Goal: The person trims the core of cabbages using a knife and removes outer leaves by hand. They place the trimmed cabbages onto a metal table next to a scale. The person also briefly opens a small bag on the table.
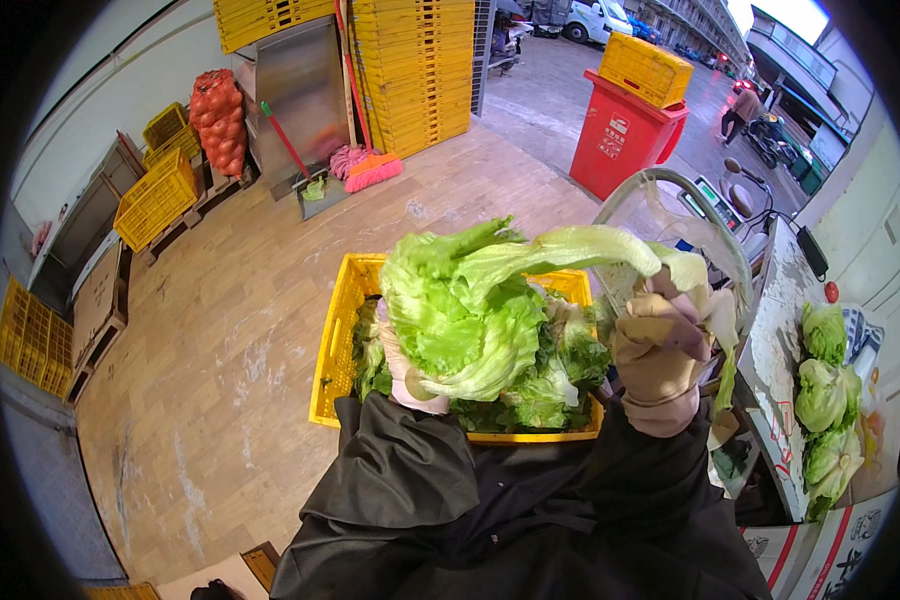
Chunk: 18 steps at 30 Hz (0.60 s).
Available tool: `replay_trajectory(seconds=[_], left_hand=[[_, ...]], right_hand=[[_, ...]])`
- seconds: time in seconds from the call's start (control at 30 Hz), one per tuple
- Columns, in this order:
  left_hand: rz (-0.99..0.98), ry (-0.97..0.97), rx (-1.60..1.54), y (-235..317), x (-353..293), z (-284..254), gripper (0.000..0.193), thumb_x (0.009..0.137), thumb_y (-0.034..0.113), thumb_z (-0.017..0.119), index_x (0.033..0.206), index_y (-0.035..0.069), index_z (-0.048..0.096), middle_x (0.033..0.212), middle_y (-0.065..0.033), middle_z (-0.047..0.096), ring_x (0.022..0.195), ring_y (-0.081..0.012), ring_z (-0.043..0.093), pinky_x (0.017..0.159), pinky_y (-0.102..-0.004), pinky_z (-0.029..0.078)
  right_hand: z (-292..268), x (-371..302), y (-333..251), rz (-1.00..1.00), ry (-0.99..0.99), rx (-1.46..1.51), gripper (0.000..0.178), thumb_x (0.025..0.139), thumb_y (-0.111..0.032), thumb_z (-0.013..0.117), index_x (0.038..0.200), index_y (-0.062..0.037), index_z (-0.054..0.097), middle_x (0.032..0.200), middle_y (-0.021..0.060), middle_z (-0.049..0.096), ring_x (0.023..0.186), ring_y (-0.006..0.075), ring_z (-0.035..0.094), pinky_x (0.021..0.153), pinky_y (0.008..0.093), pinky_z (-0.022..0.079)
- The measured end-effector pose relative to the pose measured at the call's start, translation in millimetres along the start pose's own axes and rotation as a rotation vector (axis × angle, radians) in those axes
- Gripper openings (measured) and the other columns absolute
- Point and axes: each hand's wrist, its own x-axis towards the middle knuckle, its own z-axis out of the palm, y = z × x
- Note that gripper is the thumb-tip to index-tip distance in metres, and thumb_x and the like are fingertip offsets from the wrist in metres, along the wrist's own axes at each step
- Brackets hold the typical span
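My left hand (407, 378), in a pale glove, holds a green head of lettuce (460, 320) from below and its left side; most of the fingers are hidden behind the head. In my gloved right hand (660, 355), fingers closed, is a long outer lettuce leaf (590, 246). That leaf stretches across from the top of the head and hangs over the hand. Both hands are above a yellow plastic crate (333, 365), which contains loose lettuce leaves (545, 392), some dark green and ragged.
At right, a worn white table (785, 390) bears several lettuce heads (825, 390). Behind my right hand stands a clear rounded pan (620, 205) near a scale (713, 200). Further off are a red bin (625, 135), stacked yellow crates (415, 75) and a pink broom (373, 172).
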Motion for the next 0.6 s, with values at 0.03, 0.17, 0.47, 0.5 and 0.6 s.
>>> replay_trajectory(seconds=[0.03,0.17,0.47,0.5,0.6], left_hand=[[0.000,-0.013,0.018,-0.3,0.3,1.4,0.061,0.089,0.054,0.050,0.136,0.014,0.045,0.135,-0.0105,0.049,0.121,-0.0298,0.049,0.103,-0.0464,0.040],[-0.029,-0.021,0.015,3.3,-0.7,3.7,0.062,0.089,0.054,0.050,0.136,0.014,0.045,0.135,-0.0105,0.049,0.121,-0.0295,0.049,0.103,-0.0460,0.040],[-0.112,-0.042,0.053,21.7,-4.8,7.1,0.063,0.089,0.055,0.050,0.136,0.014,0.045,0.135,-0.0105,0.049,0.121,-0.0288,0.049,0.103,-0.0451,0.041],[-0.107,-0.033,0.067,25.3,-7.9,6.5,0.063,0.089,0.056,0.050,0.136,0.013,0.045,0.135,-0.0105,0.049,0.121,-0.0287,0.049,0.103,-0.0450,0.041],[-0.138,-0.047,0.045,19.4,-4.4,-0.8,0.063,0.089,0.056,0.050,0.136,0.013,0.045,0.135,-0.0104,0.050,0.122,-0.0285,0.049,0.103,-0.0448,0.041]], right_hand=[[-1.9,1.4,-3.0,-0.087,-0.055,-0.208,0.017,0.088,-0.022,0.052,0.096,-0.0082,0.048,0.081,0.0011,0.048,0.070,0.0115,0.049,0.058,0.0244,0.043],[2.1,-0.1,-23.9,-0.596,-0.213,-1.224,0.030,0.091,-0.026,0.050,0.114,-0.0061,0.045,0.098,0.0067,0.053,0.086,0.0154,0.053,0.070,0.0277,0.046],[-82.4,-24.2,-59.4,-0.526,-0.071,-0.778,0.042,0.097,-0.027,0.045,0.132,-0.0042,0.039,0.122,0.0110,0.050,0.106,0.0172,0.053,0.080,0.0307,0.052],[-61.7,-18.7,-50.1,-0.455,0.087,-1.483,0.038,0.095,-0.026,0.050,0.126,-0.0043,0.047,0.115,0.0097,0.056,0.098,0.0174,0.058,0.077,0.0299,0.052],[-48.4,-16.0,-41.5,-0.102,0.135,-1.399,0.041,0.094,-0.032,0.053,0.123,-0.0037,0.051,0.100,0.0076,0.062,0.079,0.0157,0.061,0.065,0.0313,0.053]])
